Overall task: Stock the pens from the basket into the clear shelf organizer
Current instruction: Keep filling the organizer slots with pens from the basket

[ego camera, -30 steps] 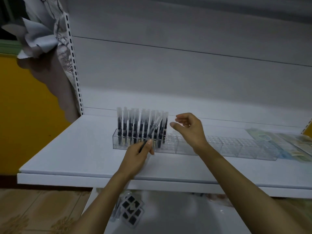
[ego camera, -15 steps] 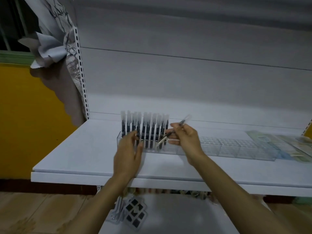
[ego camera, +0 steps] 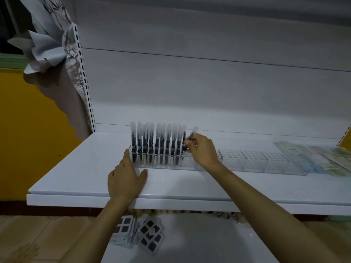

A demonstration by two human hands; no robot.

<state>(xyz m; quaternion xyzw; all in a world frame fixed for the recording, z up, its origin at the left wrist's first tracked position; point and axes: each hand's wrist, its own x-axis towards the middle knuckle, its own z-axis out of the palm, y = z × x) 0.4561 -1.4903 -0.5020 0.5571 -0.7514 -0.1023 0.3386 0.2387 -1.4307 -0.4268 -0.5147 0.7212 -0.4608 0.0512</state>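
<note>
On the white metal shelf point(ego camera: 76, 177), a long clear plastic organizer point(ego camera: 247, 162) divided into small cells is set. Its left end is filled with a row of upright black pens with frosted caps point(ego camera: 157, 143). One more black, frosted-capped pen point(ego camera: 193, 132) is pinched between the thumb and fingertips of the right hand point(ego camera: 202, 150). It is tilted, and its lower end is brought to the cells just right of the filled row. The left hand point(ego camera: 125, 179) is laid flat on the shelf with fingers straight and nothing held. Its forefinger lies at the organizer's left front corner, though contact cannot be confirmed. The basket is not seen.

Trouble is most likely to be caused by the tilt. If the pen is pushed down at a slant, the neighbouring caps may be knocked and the close-packed row disturbed. The pen may also be jammed across a cell wall, since the clear dividers are hard to make out in the dim light. The light organizer may be shoved along the shelf unless it is steadied.

Flat pale green packets point(ego camera: 313, 158) are spread by the organizer's right end. Black-and-white puzzle packs point(ego camera: 150, 238) lie on the level below, and a crumpled patterned cloth point(ego camera: 57, 44) hangs at the left. Only the standing pens crowd the target; the cells further right hold none.
</note>
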